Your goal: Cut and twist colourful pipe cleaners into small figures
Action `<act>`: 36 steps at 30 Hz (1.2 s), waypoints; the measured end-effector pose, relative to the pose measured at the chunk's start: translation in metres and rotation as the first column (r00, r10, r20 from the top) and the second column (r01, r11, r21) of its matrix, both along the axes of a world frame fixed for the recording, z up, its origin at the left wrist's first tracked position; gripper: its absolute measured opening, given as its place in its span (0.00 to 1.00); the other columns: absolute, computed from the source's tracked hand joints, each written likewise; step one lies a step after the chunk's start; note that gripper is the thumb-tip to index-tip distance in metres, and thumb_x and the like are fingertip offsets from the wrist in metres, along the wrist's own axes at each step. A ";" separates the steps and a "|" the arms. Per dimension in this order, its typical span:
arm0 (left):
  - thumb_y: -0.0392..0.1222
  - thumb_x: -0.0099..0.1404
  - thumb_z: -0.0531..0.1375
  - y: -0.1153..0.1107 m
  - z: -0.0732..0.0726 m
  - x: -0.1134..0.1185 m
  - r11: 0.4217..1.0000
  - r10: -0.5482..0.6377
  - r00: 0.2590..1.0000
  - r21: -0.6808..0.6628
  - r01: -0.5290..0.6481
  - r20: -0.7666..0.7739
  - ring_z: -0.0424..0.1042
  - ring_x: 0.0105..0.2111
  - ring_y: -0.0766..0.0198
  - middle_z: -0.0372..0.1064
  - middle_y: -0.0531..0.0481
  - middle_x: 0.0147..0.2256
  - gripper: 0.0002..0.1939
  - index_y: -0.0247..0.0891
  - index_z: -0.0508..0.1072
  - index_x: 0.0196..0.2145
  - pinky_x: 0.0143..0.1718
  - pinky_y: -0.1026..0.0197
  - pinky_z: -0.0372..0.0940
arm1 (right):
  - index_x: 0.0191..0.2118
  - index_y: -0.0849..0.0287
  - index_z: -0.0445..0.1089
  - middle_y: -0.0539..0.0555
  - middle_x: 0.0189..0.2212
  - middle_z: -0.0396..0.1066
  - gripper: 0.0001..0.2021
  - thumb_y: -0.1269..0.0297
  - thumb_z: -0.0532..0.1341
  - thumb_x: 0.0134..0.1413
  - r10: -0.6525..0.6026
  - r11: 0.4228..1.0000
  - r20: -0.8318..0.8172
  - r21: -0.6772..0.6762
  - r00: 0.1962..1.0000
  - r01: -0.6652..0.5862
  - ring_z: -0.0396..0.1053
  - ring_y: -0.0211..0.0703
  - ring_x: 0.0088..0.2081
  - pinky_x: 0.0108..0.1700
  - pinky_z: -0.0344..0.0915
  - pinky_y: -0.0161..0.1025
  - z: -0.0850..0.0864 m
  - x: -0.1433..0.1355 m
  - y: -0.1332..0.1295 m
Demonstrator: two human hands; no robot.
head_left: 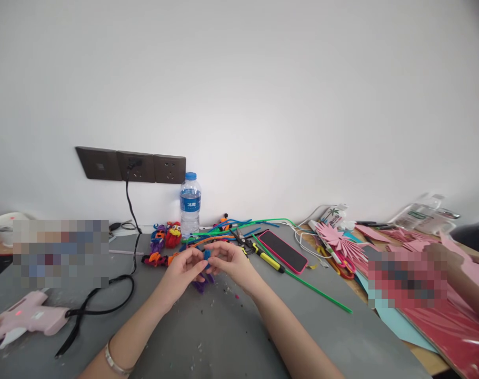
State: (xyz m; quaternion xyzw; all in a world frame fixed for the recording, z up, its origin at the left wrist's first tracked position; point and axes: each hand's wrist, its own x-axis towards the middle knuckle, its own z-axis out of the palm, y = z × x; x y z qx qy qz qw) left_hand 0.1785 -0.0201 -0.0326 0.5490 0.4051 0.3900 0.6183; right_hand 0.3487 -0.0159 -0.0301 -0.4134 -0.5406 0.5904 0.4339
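Note:
My left hand [187, 271] and my right hand [230, 261] meet near the middle of the grey table. Between their fingertips they pinch a small fuzzy blue piece [207, 257], which looks like coiled pipe cleaner. Just below it, purple pipe cleaner [200, 287] shows under the fingers; I cannot tell whether it is joined to the blue piece. Behind my hands lie blue and green pipe cleaners [259, 225] and an orange one [211, 238]. Yellow-and-black pliers [269, 258] rest to the right of my right hand.
A pink glue gun [34, 316] with a black cord [132, 295] lies at left. A water bottle [190, 205] stands by the wall, beside fuzzy figures [173, 235]. Right are a phone [282, 251], scissors [338, 260], folded pink paper [338, 239] and another person's arm [456, 268].

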 end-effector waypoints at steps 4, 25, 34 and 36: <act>0.49 0.57 0.64 0.000 -0.004 0.000 0.996 -0.042 0.997 0.081 0.047 -0.065 0.69 0.32 0.63 0.68 0.52 0.30 0.14 0.37 0.70 0.34 0.30 0.64 0.68 | 0.35 0.59 0.70 0.46 0.23 0.68 0.12 0.57 0.66 0.46 -0.007 0.998 0.090 0.058 0.996 0.002 0.68 0.35 0.22 0.28 0.67 0.35 0.005 -0.001 -0.002; 0.42 0.64 0.56 -0.020 -0.014 0.014 0.861 0.115 0.748 0.441 0.253 -0.653 0.73 0.28 0.63 0.77 0.54 0.36 0.11 0.45 0.72 0.44 0.32 0.62 0.65 | 0.61 0.55 0.59 0.59 0.63 0.59 0.21 0.65 0.51 0.63 -0.450 0.812 0.808 0.548 0.381 -0.202 0.45 0.54 0.68 0.64 0.37 0.69 -0.024 0.031 0.022; 0.43 0.67 0.54 0.009 -0.025 -0.009 0.556 0.564 0.716 0.830 0.040 -0.412 0.65 0.55 0.49 0.67 0.41 0.53 0.13 0.42 0.69 0.48 0.55 0.44 0.62 | 0.48 0.53 0.66 0.57 0.54 0.68 0.10 0.63 0.54 0.62 -0.393 0.820 0.780 0.536 0.487 -0.198 0.60 0.51 0.59 0.63 0.39 0.67 -0.020 0.029 0.020; 0.42 0.68 0.54 0.015 -0.033 -0.011 0.550 0.572 0.701 0.833 0.057 -0.426 0.63 0.57 0.48 0.66 0.40 0.55 0.12 0.41 0.69 0.47 0.55 0.43 0.61 | 0.47 0.53 0.66 0.57 0.53 0.68 0.10 0.63 0.54 0.62 -0.397 0.815 0.773 0.545 0.495 -0.197 0.62 0.50 0.57 0.63 0.40 0.67 -0.020 0.028 0.020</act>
